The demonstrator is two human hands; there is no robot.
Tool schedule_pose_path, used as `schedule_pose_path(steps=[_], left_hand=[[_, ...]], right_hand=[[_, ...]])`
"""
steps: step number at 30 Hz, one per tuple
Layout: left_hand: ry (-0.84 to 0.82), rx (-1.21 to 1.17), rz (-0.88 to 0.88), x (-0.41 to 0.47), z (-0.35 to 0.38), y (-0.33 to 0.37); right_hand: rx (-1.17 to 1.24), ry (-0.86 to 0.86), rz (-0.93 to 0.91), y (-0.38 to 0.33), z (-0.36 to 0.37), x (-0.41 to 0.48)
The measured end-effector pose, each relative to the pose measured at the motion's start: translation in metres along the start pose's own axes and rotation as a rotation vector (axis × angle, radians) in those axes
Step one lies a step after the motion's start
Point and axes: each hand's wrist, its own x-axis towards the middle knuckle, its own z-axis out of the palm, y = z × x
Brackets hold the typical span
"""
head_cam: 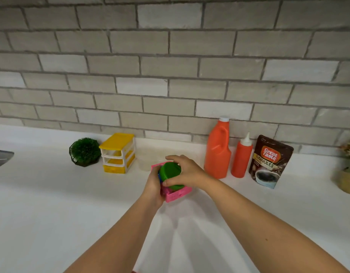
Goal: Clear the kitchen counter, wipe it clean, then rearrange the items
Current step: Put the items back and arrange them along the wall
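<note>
A small pink plastic basket sits on the white counter in the middle. My left hand grips its left side. Over the basket, my right hand is closed on a green round container that rests in it, with something blue and pink partly hidden beneath. Along the wall stand a yellow and white mini drawer unit, a round green plant ball, a tall orange bottle, a red squeeze bottle and a brown coffee granules pouch.
A metal sink edge shows at the far left. A potted flower plant stands at the far right. A clear plastic cup, hard to make out, stands just behind the basket. A grey brick wall backs the counter.
</note>
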Motion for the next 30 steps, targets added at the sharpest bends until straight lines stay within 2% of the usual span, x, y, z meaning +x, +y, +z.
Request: schedule_pose_path(steps=[4,6,8,11,14,20,26,30], left_hand=[[0.003,0.025,-0.033,0.022,-0.022,0.016],[0.019,0.055,-0.066,0.03,-0.033,0.024],[0.03,0.074,-0.09,0.035,-0.045,0.031],[0.009,0.091,-0.11,0.043,-0.064,0.037],[-0.017,0.103,-0.132,0.053,-0.08,0.04],[-0.043,0.116,-0.217,0.067,-0.094,0.032],[-0.064,0.135,-0.183,0.075,-0.094,0.033],[-0.07,0.129,-0.179,0.077,-0.096,0.034]], right_hand=[[0.23,0.148,0.009,-0.008,-0.001,0.023],[0.346,0.248,0.072,-0.009,-0.009,0.037],[0.317,0.364,0.158,-0.003,-0.016,0.05],[0.069,0.481,0.312,0.012,-0.02,0.07],[-0.172,0.417,0.429,0.024,-0.017,0.086],[-0.409,0.297,0.519,0.04,-0.001,0.109],[-0.344,0.277,0.436,0.059,0.015,0.113],[-0.439,0.192,0.408,0.068,0.033,0.109]])
